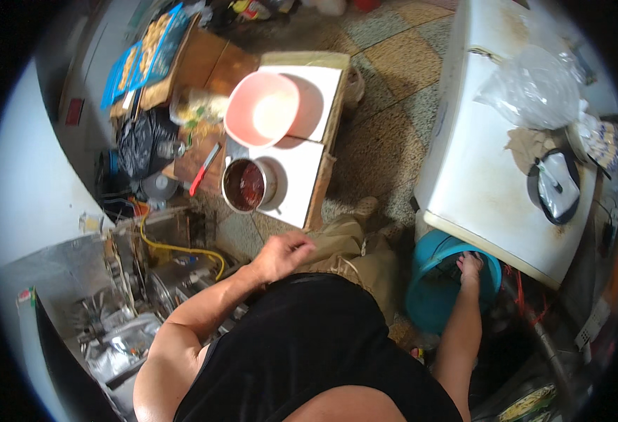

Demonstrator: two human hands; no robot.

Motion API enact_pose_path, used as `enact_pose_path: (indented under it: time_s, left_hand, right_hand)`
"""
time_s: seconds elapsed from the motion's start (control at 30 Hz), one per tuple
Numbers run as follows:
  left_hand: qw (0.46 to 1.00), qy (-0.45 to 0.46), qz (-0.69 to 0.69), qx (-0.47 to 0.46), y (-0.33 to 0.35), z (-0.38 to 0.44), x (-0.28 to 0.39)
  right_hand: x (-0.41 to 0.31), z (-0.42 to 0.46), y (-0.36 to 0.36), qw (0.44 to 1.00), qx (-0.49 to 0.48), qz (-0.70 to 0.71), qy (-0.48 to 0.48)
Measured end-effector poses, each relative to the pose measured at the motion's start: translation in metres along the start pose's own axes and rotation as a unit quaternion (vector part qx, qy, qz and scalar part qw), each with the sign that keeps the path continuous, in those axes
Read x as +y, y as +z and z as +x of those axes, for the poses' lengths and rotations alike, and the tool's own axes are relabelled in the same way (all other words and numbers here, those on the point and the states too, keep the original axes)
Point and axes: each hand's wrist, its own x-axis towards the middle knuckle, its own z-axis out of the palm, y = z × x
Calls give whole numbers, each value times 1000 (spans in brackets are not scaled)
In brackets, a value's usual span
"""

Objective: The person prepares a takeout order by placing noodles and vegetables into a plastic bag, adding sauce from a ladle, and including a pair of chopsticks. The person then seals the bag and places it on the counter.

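My right hand reaches into a teal plastic bucket beside the white chest-like appliance. Its fingers are near something dark in the bucket, and whether they grip it is unclear. In front of my waist hangs my left hand, slightly blurred, with loosely bent fingers and nothing visible in it. Just beyond it, on a white-topped table, stands a metal pot with dark red contents. A pink plastic basin sits farther back on the same table.
A red-handled knife lies on a wooden board. Blue trays of pale pieces are at upper left. Clear plastic bags rest on the white appliance. A yellow hose curves over the cluttered metal counter at left.
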Motion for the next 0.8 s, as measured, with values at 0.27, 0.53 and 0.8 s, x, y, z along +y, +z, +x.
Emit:
enact_pose_path:
  time_s: [0.27, 0.53, 0.8]
  left_hand:
    - [846, -185, -276, 417, -138, -24, -260]
    - [849, -213, -464, 136, -155, 15, -286]
    - [858, -208, -446, 144, -139, 24, -293]
  right_hand:
    - [47, -26, 41, 936, 136, -186, -267]
    - [36, -99, -17, 930, 334, -115, -105]
    - [121, 2, -102, 783, 294, 541, 90]
